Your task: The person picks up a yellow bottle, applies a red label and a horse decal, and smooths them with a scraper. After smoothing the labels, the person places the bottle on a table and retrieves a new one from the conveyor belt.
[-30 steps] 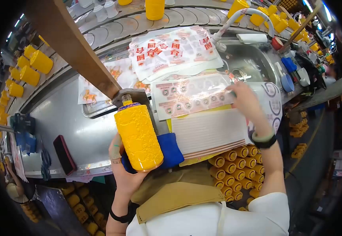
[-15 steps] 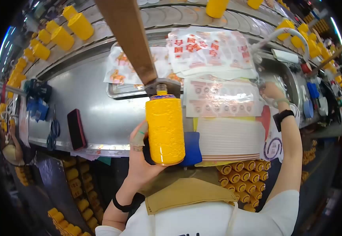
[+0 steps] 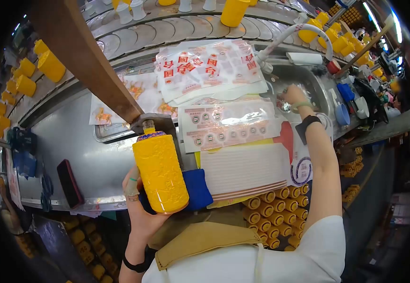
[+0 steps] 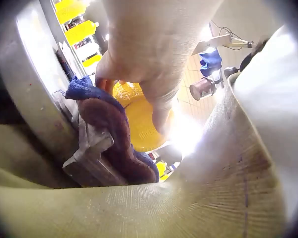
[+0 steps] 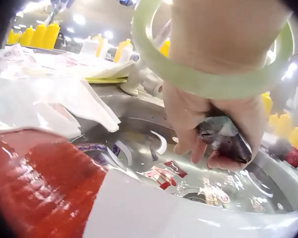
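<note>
My left hand (image 3: 138,198) grips the lower end of an embossed yellow bottle (image 3: 161,174), whose glass neck meets a dark notched bracket (image 3: 154,120) on a wooden beam. In the left wrist view the fingers and thumb wrap the bottle (image 4: 141,126) beside a blue cloth (image 4: 87,89) draped on a support. My right hand (image 3: 293,95) reaches down into the metal sink (image 3: 311,73). In the right wrist view it holds a small dark, shiny piece (image 5: 224,139) against the palm, its fingertips close over water where printed decals (image 5: 164,173) float. The piece's kind cannot be told.
Printed decal sheets (image 3: 205,66) and a striped white cloth (image 3: 242,167) lie left of the sink, below its curved faucet (image 3: 304,29). A phone (image 3: 70,184) lies at the left. Yellow bottles (image 3: 233,12) stand along the conveyor behind; several more (image 3: 278,207) are stacked below the counter.
My right hand has moved from the decal sheet, right and away from me, into the sink. The left hand still holds the yellow bottle at the bracket; the head view swung and came back.
</note>
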`<state>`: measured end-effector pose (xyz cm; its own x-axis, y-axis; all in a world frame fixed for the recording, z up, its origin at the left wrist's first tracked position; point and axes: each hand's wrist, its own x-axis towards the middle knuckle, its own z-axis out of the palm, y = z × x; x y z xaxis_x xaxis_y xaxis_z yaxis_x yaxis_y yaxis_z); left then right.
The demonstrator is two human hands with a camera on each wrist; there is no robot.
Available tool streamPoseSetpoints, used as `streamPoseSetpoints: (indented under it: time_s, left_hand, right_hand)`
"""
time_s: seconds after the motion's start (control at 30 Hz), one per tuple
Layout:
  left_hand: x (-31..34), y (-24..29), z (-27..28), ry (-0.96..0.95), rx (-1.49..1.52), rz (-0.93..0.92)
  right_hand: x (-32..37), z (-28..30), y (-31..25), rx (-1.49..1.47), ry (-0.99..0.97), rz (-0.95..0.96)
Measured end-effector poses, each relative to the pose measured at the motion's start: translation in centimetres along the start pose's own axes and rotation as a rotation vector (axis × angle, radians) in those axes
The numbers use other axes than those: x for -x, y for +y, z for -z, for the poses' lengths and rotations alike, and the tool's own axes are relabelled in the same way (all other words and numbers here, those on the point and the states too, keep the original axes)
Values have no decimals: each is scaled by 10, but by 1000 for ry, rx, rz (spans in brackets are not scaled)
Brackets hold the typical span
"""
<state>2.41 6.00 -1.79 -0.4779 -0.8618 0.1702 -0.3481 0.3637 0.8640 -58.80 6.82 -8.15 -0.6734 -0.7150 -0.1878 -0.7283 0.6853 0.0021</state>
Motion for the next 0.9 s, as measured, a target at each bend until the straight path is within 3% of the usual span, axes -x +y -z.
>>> streamPoseSetpoints:
  time_s: [0.17, 0.23, 0.37, 0.43, 0.63, 0.9]
  left_hand:
    - [-1, 1, 0, 0, -21, -12]
    - [-1, 0, 0, 7, 4, -18]
    - [-1, 0, -2, 35, 44, -26]
    - [-1, 1, -2, 38, 45, -35]
    - [-1, -2, -2, 27, 50, -16]
    - [-3, 1, 2, -3, 12, -43]
  right_hand:
    - [-18, -30, 8, 109, -43, -26]
    - [-23, -41, 20, -68, 134, 86]
    - [-32, -47, 27, -40, 110, 127]
    - [-34, -42, 25, -264, -188, -13]
    - [-26, -39, 14, -69, -110, -40]
    - [-38, -52, 29, -56, -54, -11]
